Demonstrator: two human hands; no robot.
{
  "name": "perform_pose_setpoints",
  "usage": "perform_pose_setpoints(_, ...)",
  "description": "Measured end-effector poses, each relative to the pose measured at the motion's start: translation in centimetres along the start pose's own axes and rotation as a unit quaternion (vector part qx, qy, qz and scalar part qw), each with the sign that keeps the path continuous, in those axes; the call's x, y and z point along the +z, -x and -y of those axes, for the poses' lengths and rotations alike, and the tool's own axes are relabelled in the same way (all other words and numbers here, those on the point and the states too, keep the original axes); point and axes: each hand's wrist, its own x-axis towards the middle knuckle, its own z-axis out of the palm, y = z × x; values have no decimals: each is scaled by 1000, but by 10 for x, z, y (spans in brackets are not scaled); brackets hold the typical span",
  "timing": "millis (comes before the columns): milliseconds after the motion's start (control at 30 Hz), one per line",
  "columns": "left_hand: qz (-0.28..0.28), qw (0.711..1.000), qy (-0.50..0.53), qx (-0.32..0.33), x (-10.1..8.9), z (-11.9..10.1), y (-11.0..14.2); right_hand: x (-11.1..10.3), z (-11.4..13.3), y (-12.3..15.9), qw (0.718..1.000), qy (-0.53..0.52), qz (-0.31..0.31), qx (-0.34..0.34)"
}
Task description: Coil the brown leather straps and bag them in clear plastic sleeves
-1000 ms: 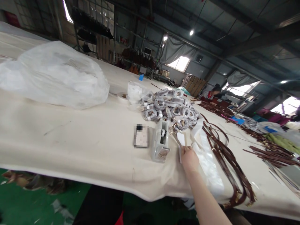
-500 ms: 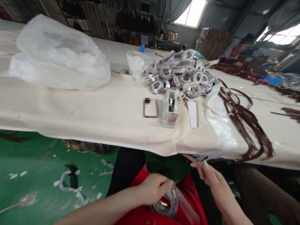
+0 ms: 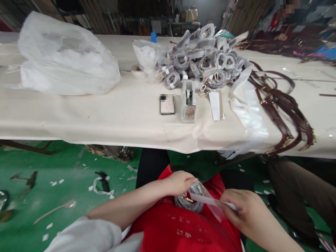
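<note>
My left hand (image 3: pixel 181 182) is closed over a coiled strap (image 3: pixel 194 206) wrapped in greyish film, with gold hardware showing, on my lap. A loose tail of clear plastic (image 3: pixel 215 211) trails from the coil to the right. Between thumb and fingers my right hand (image 3: pixel 237 206) pinches a flat pale strip (image 3: pixel 203 198), whose far end reaches across the coil. Part of the strip is hidden inside the hand. Both hands are over the red apron (image 3: pixel 181 231), below the table edge.
On the cream-covered table (image 3: pixel 118 115) are a pile of wrapped coiled straps (image 3: pixel 204 52), a tape dispenser (image 3: pixel 188 105), a small square item (image 3: pixel 167 105), white cards (image 3: pixel 215 106), brown straps (image 3: pixel 286 112) and a large plastic bag (image 3: pixel 68 63). Another person's leg (image 3: pixel 291 189) is at right.
My right hand has come down and left from the table edge, bringing the strip over the coil. My left hand keeps its hold on the coil. The view has tilted downward.
</note>
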Motion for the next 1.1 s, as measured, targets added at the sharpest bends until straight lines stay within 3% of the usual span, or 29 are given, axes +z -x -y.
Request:
perform_pose_setpoints(167,1,999,-39,5,-4,-8,7,12,24,-5,994,77,-52,-62)
perform_pose_setpoints(367,-9,997,-76,0,-6,-11,12,19,52,-17,989,117,-58,-68)
perform_pose_setpoints(600,-12,998,-44,40,-3,-14,15,43,51,-46,983,163,-62,-61)
perform_pose_setpoints(733,-18,999,2,49,0,-11,18,43,43,-51,993,99,-58,-25)
perform_pose_setpoints(933,-42,994,-22,94,-2,-11,25,17,28,-23,991,-111,-20,65)
perform_pose_setpoints(1100,-18,989,-38,143,-8,-17,31,21,21,-18,982,-171,-71,25)
